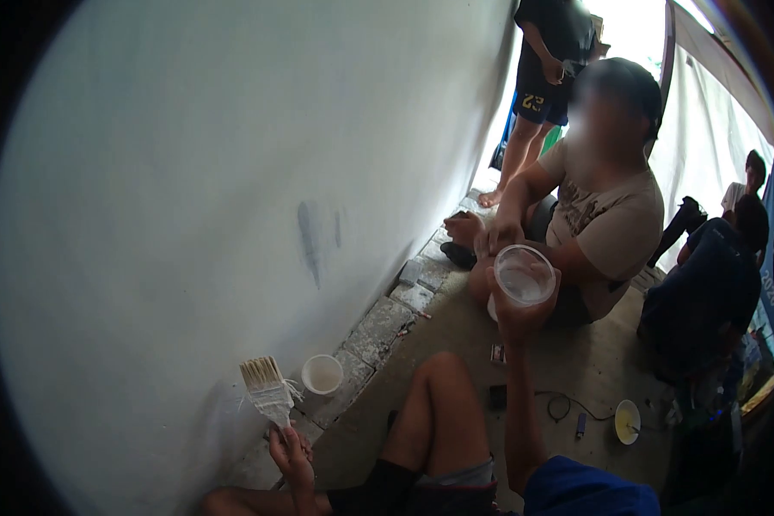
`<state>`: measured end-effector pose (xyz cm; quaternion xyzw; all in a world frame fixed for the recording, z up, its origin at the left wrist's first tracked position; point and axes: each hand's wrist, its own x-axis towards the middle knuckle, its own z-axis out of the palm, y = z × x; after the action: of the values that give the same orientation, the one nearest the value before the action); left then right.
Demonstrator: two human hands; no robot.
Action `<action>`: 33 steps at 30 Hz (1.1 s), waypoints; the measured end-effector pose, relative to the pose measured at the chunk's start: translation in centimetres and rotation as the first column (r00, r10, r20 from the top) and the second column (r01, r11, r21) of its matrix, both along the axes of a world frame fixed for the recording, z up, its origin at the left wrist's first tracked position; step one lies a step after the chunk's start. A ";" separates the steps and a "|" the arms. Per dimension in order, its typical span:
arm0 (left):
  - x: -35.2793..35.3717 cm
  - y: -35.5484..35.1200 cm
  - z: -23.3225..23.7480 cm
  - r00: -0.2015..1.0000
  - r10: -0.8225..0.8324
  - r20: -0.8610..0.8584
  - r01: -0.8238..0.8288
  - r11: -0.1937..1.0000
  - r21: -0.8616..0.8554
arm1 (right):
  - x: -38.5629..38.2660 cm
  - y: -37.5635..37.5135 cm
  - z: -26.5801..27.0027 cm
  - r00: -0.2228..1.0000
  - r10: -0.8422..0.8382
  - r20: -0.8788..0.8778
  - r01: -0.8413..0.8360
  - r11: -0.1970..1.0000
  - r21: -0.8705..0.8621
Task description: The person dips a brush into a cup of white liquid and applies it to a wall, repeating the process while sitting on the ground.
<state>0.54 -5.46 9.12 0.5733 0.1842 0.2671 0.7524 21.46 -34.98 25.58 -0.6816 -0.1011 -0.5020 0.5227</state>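
Head view: lower left, left hand (293, 458) grips brush (271, 399), bristles up; right of centre, right hand (518, 322)'s fingers clasp clear tub (525, 277).

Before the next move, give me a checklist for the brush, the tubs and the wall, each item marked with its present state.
1. Brush held by its handle in the left hand: ok.
2. Clear tub held in the right hand: ok.
3. Enough material in the clear tub: cannot tell; its contents are unclear.
4. Wall free of dark marks: not ok; grey smears show.
5. Bristles off the wall: cannot tell from this angle.
6. White tub out of the hands, beside the wall: ok.
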 end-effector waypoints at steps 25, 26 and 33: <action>0.4 0.4 0.1 0.999 0.012 0.048 -0.015 0.998 0.056 | -15.5 9.2 10.0 0.378 0.925 -0.051 -0.896 0.351 -0.273; 0.5 0.3 0.2 0.999 0.023 0.044 -0.025 0.998 0.058 | -15.6 9.2 10.2 0.366 0.927 -0.081 -0.899 0.330 -0.289; 0.5 0.5 -1.4 0.994 0.050 0.094 -0.053 0.998 0.028 | -16.5 9.3 9.6 0.517 0.856 -0.003 -0.822 0.495 -0.280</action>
<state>1.06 -5.01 7.77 0.5667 0.1594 0.3155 0.7442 4.92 -25.65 35.21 -0.5691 -0.5167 -0.2122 0.6034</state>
